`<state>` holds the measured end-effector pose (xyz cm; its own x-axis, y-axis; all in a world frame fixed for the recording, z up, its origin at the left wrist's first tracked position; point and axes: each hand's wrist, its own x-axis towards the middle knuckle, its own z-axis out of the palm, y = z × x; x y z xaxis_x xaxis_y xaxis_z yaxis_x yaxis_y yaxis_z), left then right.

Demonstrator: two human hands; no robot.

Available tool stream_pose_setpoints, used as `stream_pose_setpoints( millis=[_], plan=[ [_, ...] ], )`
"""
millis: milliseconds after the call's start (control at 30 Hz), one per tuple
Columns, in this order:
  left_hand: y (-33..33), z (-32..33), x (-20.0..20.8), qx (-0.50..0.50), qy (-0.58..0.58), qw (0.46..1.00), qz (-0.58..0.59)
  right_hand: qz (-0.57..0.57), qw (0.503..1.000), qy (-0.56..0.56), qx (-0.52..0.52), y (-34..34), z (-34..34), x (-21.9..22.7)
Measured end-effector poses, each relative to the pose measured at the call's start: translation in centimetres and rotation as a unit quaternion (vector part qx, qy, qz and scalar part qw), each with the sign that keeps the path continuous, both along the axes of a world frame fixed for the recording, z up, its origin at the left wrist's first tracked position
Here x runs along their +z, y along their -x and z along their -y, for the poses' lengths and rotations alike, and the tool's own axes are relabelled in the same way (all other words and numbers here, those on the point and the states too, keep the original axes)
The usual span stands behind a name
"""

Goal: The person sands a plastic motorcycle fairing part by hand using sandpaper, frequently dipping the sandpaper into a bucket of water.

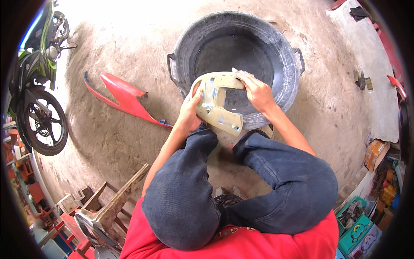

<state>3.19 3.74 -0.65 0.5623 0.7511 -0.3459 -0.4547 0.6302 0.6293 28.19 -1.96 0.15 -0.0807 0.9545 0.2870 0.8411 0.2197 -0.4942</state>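
Note:
A U-shaped, cream-coloured body panel (210, 100) with blue patches and several bolt holes is held tilted over the near rim of a black tub (180, 43). My left hand (189, 113) is closed round its left side, thumb on top. At the panel's upper right end, my right hand (257, 93) presses down with its fingers together. A small greyish edge shows by those fingertips; what it belongs to is hidden under the hand. Dark water lies in the tub, which has a handle on each side.
A red fairing piece (123, 96) lies on the concrete floor (142, 47) to the left. Beyond it stands a motorcycle (39, 99). A worn wooden stool (108, 211) is at lower left. Boxes (358, 233) and a cardboard carton (376, 154) sit at lower right.

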Motion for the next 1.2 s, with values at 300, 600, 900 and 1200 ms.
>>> stream_pose_setpoints(
  millis=[300, 600, 900, 1200],
  plan=[
    [0.1, 0.3, 0.0, 0.005, -0.001, 1.0, 0.011, 0.022, 0.999, -0.018, -0.046, -0.8, -0.8, -0.7],
    [0.3, -0.1, -0.3, 0.002, -0.009, 1.0, 0.011, -0.036, 0.999, -0.018, 0.01, 1.7, -2.8, 0.6],
    [-0.1, 0.0, -0.2, 0.005, 0.0, 1.0, 0.013, -0.035, 0.997, -0.023, 0.068, 2.0, -1.7, 0.0],
    [0.0, 0.0, -0.5, 0.001, -0.008, 1.0, 0.016, -0.027, 0.998, -0.048, 0.024, 2.0, -2.6, 0.3]
  ],
)
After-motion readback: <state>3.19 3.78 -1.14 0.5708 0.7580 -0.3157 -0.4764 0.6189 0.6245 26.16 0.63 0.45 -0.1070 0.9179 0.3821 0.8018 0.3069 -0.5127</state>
